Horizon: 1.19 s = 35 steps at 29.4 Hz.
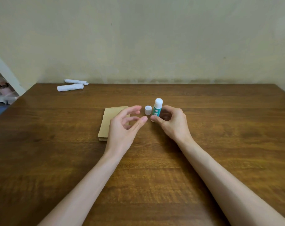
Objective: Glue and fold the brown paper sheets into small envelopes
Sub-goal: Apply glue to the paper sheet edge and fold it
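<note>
A small stack of brown paper sheets [109, 121] lies flat near the middle of the wooden table [57, 160]. My left hand [123, 124] hovers over the stack's right side with relaxed, spread fingers and holds nothing. A white cap [148, 110] stands on the table just beyond its fingertips. My right hand [172, 123] grips the lower part of an upright green-and-white glue stick [157, 108], whose white top shows above the fingers.
Two folded white paper pieces [70, 87] lie at the table's far left, close to the wall. Past the table's left edge there is clutter on the floor [1, 95]. A plain wall rises behind the table.
</note>
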{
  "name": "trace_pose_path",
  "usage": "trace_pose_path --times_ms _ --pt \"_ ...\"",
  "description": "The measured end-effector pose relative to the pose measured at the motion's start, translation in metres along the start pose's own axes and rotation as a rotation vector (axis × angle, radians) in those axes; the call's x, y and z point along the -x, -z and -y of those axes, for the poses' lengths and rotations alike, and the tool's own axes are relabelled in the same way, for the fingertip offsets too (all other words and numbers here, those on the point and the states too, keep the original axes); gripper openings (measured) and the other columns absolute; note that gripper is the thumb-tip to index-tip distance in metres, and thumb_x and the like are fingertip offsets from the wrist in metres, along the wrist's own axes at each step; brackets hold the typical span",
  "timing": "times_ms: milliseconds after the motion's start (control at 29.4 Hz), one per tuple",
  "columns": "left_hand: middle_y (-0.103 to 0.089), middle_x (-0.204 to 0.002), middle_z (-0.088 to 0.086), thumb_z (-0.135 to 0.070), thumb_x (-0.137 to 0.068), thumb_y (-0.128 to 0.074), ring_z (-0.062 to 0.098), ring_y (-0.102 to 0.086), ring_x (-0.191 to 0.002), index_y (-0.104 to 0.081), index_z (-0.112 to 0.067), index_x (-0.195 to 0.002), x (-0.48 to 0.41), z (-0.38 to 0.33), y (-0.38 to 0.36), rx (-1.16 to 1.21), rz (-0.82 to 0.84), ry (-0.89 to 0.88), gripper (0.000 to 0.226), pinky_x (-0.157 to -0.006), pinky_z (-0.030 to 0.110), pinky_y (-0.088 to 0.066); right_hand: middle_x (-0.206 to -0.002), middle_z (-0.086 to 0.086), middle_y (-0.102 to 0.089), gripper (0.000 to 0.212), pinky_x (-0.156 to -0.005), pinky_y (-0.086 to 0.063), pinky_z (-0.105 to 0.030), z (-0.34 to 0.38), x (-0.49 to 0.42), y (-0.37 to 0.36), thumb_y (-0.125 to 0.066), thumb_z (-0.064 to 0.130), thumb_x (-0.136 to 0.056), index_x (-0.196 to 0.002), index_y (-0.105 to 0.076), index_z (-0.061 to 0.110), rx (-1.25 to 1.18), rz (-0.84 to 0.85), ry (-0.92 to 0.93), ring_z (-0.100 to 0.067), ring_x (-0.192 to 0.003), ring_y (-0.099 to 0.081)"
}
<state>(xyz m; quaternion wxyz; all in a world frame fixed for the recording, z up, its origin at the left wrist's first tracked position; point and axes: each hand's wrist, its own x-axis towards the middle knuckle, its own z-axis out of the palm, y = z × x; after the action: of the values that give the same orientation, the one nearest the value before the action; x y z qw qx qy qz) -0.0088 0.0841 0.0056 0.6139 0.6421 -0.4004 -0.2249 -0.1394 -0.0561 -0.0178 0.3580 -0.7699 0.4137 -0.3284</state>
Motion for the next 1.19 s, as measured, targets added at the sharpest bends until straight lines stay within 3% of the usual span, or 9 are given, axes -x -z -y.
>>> trace_pose_path --times_ms 136,408,681,851,1021,1123,1191 --pt "-0.072 -0.116 -0.015 -0.026 -0.091 -0.08 -0.001 -0.07 -0.104 -0.071 -0.03 -0.124 -0.002 0.002 0.001 -0.003 -0.017 -0.013 0.035 -0.088 0.022 -0.058 -0.108 0.011 -0.075 0.038 -0.097 -0.057 -0.035 0.008 -0.012 -0.013 -0.084 0.033 -0.089 -0.124 -0.075 0.023 0.007 -0.01 0.008 -0.006 -0.102 -0.067" --pt "-0.072 -0.114 -0.015 -0.021 -0.091 -0.08 0.0 -0.071 -0.103 -0.072 -0.026 -0.123 -0.006 0.007 -0.001 -0.033 -0.04 -0.027 0.033 -0.083 0.012 -0.054 -0.111 0.008 -0.075 0.045 -0.093 -0.058 -0.029 0.008 -0.023 -0.021 -0.084 0.03 -0.089 -0.13 -0.069 0.02 0.01 -0.082 0.027 -0.004 -0.098 -0.069" --pt "-0.072 -0.113 -0.013 -0.017 -0.091 -0.08 0.003 -0.072 -0.101 -0.072 -0.024 -0.123 -0.006 0.009 -0.002 -0.048 -0.051 -0.039 0.034 -0.086 0.017 -0.057 -0.109 0.007 -0.077 0.038 -0.099 -0.058 -0.039 0.005 -0.039 -0.021 -0.084 0.025 -0.089 -0.125 -0.072 0.019 0.027 -0.103 -0.027 -0.008 -0.099 -0.072" --pt "-0.072 -0.112 -0.013 -0.016 -0.092 -0.079 0.003 -0.071 -0.103 -0.072 -0.024 -0.122 -0.013 0.014 0.009 -0.107 -0.111 -0.055 0.032 -0.087 0.02 -0.059 -0.136 0.003 -0.068 0.058 -0.107 -0.052 -0.037 0.001 -0.034 -0.021 -0.084 0.03 -0.089 -0.142 -0.061 0.02 0.057 -0.106 -0.045 -0.014 -0.125 -0.063" --pt "-0.068 -0.118 -0.009 -0.009 -0.094 -0.074 0.007 -0.064 -0.111 -0.069 -0.025 -0.124 -0.029 0.026 0.034 -0.453 -0.254 -0.131 0.034 -0.1 0.036 -0.054 -0.111 0.004 -0.062 0.026 -0.082 -0.044 -0.029 0.002 -0.013 -0.015 -0.077 0.031 -0.092 -0.113 -0.062 0.024 0.108 -0.258 -0.087 -0.016 -0.107 -0.06" --pt "-0.061 -0.133 -0.001 -0.009 -0.095 -0.072 0.02 -0.056 -0.128 -0.063 -0.026 -0.135 -0.032 0.032 0.047 -0.635 -0.287 -0.029 0.045 -0.11 0.038 -0.043 -0.091 0.01 -0.069 0.015 -0.079 -0.057 -0.037 0.013 -0.003 -0.02 -0.077 0.037 -0.093 -0.098 -0.071 0.024 0.081 -0.083 -0.058 -0.01 -0.088 -0.066" --pt "-0.057 -0.14 0.001 -0.013 -0.094 -0.074 0.021 -0.054 -0.132 -0.058 -0.026 -0.141 -0.033 0.034 0.051 -0.666 -0.263 0.03 0.051 -0.111 0.039 -0.042 -0.084 0.012 -0.07 0.02 -0.08 -0.059 -0.038 0.022 0.004 -0.03 -0.078 0.045 -0.091 -0.092 -0.076 0.025 0.08 0.07 -0.034 -0.006 -0.083 -0.065"
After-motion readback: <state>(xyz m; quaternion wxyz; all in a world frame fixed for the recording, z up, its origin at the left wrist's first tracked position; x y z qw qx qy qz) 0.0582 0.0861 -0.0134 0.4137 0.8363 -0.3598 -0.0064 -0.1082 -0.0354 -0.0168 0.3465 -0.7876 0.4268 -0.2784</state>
